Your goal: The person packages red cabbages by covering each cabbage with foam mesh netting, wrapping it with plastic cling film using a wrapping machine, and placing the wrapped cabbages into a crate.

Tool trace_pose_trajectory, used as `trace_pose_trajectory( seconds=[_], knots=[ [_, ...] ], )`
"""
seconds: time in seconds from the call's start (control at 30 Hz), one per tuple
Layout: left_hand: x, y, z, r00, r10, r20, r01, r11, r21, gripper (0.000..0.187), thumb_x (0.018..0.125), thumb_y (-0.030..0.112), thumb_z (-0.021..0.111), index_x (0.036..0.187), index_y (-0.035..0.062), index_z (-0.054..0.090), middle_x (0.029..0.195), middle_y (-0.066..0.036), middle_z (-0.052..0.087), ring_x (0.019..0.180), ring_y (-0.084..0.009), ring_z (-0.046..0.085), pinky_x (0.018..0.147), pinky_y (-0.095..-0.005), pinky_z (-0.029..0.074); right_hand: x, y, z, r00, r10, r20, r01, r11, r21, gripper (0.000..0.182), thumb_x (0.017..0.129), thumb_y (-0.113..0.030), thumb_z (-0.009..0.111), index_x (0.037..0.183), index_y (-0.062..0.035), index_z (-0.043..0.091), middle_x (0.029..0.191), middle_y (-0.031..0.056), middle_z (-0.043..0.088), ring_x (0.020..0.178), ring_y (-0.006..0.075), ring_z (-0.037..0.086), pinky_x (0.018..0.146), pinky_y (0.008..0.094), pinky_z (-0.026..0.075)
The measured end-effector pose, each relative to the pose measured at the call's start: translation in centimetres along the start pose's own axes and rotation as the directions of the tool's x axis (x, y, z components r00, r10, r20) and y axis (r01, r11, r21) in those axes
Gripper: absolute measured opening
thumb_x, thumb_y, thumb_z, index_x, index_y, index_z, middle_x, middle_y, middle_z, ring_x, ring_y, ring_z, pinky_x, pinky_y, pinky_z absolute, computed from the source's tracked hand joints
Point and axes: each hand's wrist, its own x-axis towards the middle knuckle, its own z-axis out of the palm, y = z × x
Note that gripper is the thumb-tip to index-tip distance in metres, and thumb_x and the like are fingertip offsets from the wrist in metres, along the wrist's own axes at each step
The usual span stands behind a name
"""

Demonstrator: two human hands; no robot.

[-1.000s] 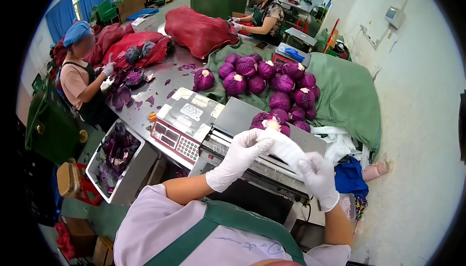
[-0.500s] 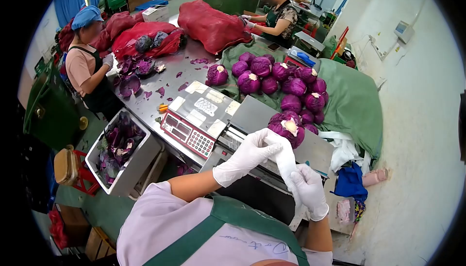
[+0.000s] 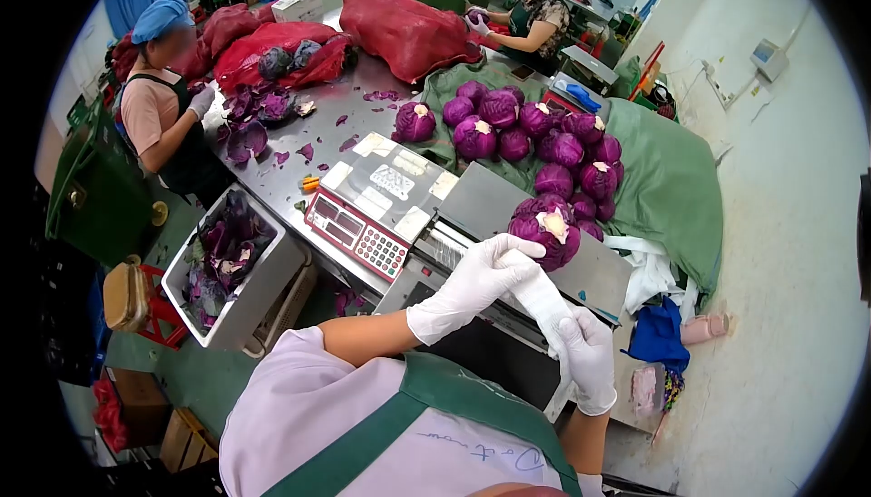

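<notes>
Between my two gloved hands stretches a long, soft white strip (image 3: 543, 306), whose exact kind I cannot make out. My left hand (image 3: 479, 287) pinches its upper end, thumb and fingers pressed together. My right hand (image 3: 588, 359) is closed around its lower part, and the tail hangs below that hand. Just beyond the left fingers, a purple cabbage (image 3: 543, 241) with a pale cut stem sits on the steel wrapping machine (image 3: 594, 275). Left of it stands a scale (image 3: 356, 232) with a red keypad panel.
Several purple cabbages (image 3: 513, 143) are piled on green cloth (image 3: 667, 166). Red mesh sacks (image 3: 404, 30) lie at the back. A white bin (image 3: 272, 266) of trimmed leaves stands at left. Two co-workers stand at the table: one at left (image 3: 172, 116), one at the back (image 3: 535, 25).
The view has shifted slightly, moving the scene a little rightward. The strip stays between my hands, now lying straighter. A purple cabbage now shows in the back co-worker's hands.
</notes>
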Motion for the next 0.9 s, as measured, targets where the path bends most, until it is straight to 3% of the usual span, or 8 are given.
trace_pose_trajectory(
  seconds=[0.1, 0.2, 0.43, 0.6, 0.67, 0.8, 0.87, 0.9],
  knots=[
    [0.0, 0.3, -0.2, 1.0, -0.011, -0.017, 0.009, 0.998, -0.069, 0.028, 0.09, 0.011, 0.062, 0.116, 0.0008, 0.061, 0.098, -0.004, 0.066, 0.087, -0.0099, 0.063, 0.081, -0.0245, 0.051, -0.6, -1.3, -0.4, 0.983, 0.143, 0.117, -0.157, 0.98, 0.121, 0.033, 0.097, -0.026, 0.052, 0.101, 0.0048, 0.062, 0.072, 0.0043, 0.062, 0.064, 0.0094, 0.06, 0.058, 0.022, 0.048],
    [0.4, 0.1, -0.3, 0.998, 0.052, -0.018, -0.055, 0.965, -0.257, 0.028, 0.09, 0.017, 0.065, 0.113, 0.0009, 0.06, 0.095, -0.005, 0.065, 0.083, -0.0121, 0.064, 0.078, -0.0276, 0.053, 0.5, 1.2, -1.5, 0.893, -0.397, 0.212, 0.048, 0.554, 0.831, 0.048, 0.099, -0.038, 0.047, 0.101, 0.0072, 0.062, 0.078, 0.0084, 0.063, 0.071, 0.0137, 0.062, 0.064, 0.029, 0.052],
    [-0.3, -0.7, 2.3, 0.993, -0.08, 0.081, 0.088, 0.992, -0.096, 0.015, 0.088, 0.017, 0.068, 0.092, 0.0032, 0.065, 0.093, -0.002, 0.062, 0.084, -0.0104, 0.058, 0.076, -0.0242, 0.046, 4.1, 0.8, 3.3, 0.841, -0.526, -0.128, 0.504, 0.847, -0.17, 0.052, 0.099, -0.042, 0.046, 0.129, -0.0004, 0.054, 0.14, 0.0163, 0.044, 0.13, 0.0248, 0.04, 0.108, 0.0386, 0.032],
    [0.7, -1.8, 2.0, 0.615, 0.762, 0.203, -0.706, 0.418, 0.571, 0.015, 0.083, 0.014, 0.07, 0.078, 0.0049, 0.06, 0.095, -0.005, 0.059, 0.094, -0.0139, 0.055, 0.08, -0.0282, 0.046, 3.4, 2.7, 4.2, 0.885, -0.429, -0.181, 0.463, 0.855, 0.233, 0.051, 0.093, -0.038, 0.059, 0.126, -0.0002, 0.056, 0.122, 0.0089, 0.058, 0.108, 0.0158, 0.055, 0.096, 0.0301, 0.042],
    [-0.5, -2.4, 2.3, 0.933, 0.36, 0.017, -0.359, 0.924, 0.135, 0.01, 0.089, 0.008, 0.062, 0.084, 0.0053, 0.053, 0.088, -0.003, 0.06, 0.085, -0.0078, 0.056, 0.074, -0.0229, 0.045, 2.9, 3.1, 4.1, 0.899, -0.363, -0.244, 0.412, 0.892, 0.189, 0.04, 0.09, -0.035, 0.065, 0.107, 0.001, 0.062, 0.1, 0.0027, 0.061, 0.092, 0.0091, 0.055, 0.084, 0.0241, 0.044],
    [1.0, -2.0, 1.7, 0.992, 0.122, 0.007, -0.115, 0.954, -0.278, 0.013, 0.094, 0.019, 0.058, 0.095, 0.0066, 0.054, 0.079, 0.0, 0.056, 0.07, -0.0067, 0.055, 0.063, -0.0212, 0.045, 3.2, 6.1, 2.8, 0.958, -0.169, -0.233, 0.256, 0.871, 0.42, 0.031, 0.093, -0.031, 0.062, 0.099, -0.0015, 0.057, 0.09, 0.0008, 0.059, 0.08, 0.0078, 0.053, 0.077, 0.0246, 0.045],
    [-0.5, -2.2, 1.0, 0.901, -0.268, 0.34, 0.328, 0.935, -0.132, 0.023, 0.093, 0.027, 0.062, 0.102, 0.0081, 0.054, 0.076, 0.0, 0.055, 0.061, -0.0078, 0.052, 0.052, -0.0215, 0.043, 4.1, 7.6, -0.2, 0.738, -0.653, -0.17, 0.5, 0.698, -0.512, 0.02, 0.099, -0.026, 0.051, 0.099, -0.0067, 0.052, 0.083, 0.0033, 0.058, 0.071, 0.0127, 0.055, 0.068, 0.0272, 0.048],
    [-1.3, -2.0, 1.1, 0.797, -0.453, 0.398, 0.495, 0.869, -0.003, 0.03, 0.091, 0.03, 0.064, 0.109, 0.0091, 0.052, 0.075, 0.0, 0.055, 0.055, -0.0073, 0.05, 0.045, -0.0214, 0.038, 4.5, 7.9, -1.1, 0.853, -0.496, -0.162, 0.522, 0.802, 0.289, 0.019, 0.099, -0.026, 0.05, 0.097, -0.0069, 0.052, 0.084, 0.0036, 0.057, 0.072, 0.0136, 0.054, 0.069, 0.0274, 0.047]
  ],
)
